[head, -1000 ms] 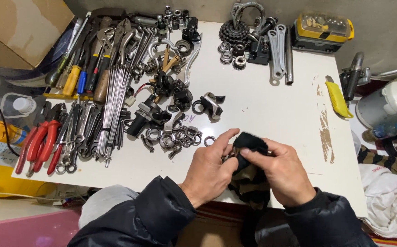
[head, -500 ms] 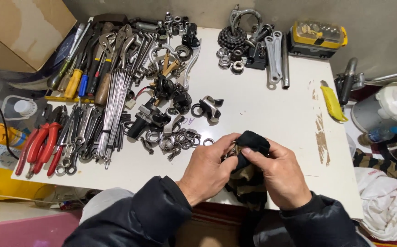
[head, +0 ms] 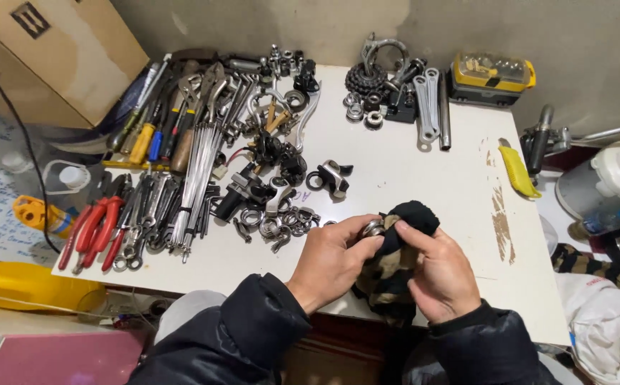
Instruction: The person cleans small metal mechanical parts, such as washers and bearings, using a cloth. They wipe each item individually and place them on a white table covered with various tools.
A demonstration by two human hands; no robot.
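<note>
A small metal ring (head: 373, 228) sits pinched at the fingertips of the left hand (head: 333, 258), above the near edge of the white worktop (head: 410, 171). The grip of that hand is clenched on the ring. Touching the ring from the right is a dark rag (head: 395, 264) with a camouflage pattern, bunched up and grasped by the right hand (head: 438, 274), whose thumb presses the cloth against the ring. The rag hangs down between both hands, past the worktop's near edge.

Just left of the hands lies a scatter of loose rings and washers (head: 281, 222), and beyond them a cluster of black bicycle parts (head: 267, 167). Further left are a bundle of spokes (head: 197, 178), red-handled pliers (head: 94, 227), and screwdrivers (head: 146, 139). At the far side sit a cogset (head: 363, 77), flat spanners (head: 428, 107) and a yellow case (head: 492, 75). A yellow utility knife (head: 518, 171) lies near the right edge.
</note>
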